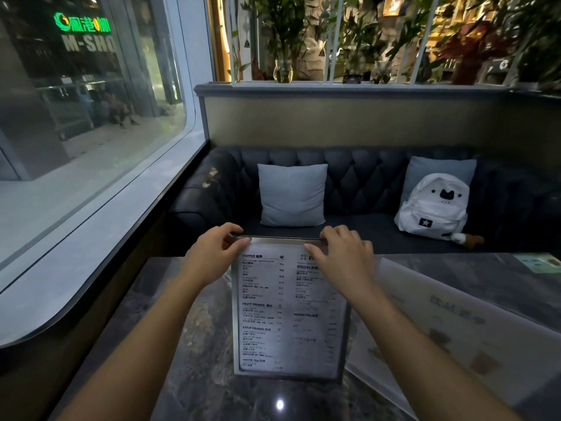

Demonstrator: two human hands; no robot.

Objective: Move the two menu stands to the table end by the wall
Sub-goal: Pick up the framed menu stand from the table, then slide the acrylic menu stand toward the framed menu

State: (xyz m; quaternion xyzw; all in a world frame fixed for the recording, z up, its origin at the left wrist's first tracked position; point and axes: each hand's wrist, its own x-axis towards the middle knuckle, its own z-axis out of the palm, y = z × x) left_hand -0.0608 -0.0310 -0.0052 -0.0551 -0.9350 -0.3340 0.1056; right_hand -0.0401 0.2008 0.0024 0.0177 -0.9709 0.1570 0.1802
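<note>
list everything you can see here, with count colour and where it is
menu stand: 1, clear frame with white printed sheet, upright on the table centre, held at its top edge
second menu stand: 1, clear with pale sheet, on the table to the right, blurred
table: 1, dark marbled, foreground
green card: 1, far right of the table
sofa: 1, dark tufted, behind the table
cushions: 2, grey-blue, on the sofa
backpack: 1, white, against the right cushion
window: 1, left side
plants: several, green, on the ledge above the sofa
left hand: gripping the stand's top left corner
right hand: gripping the top right corner
</note>
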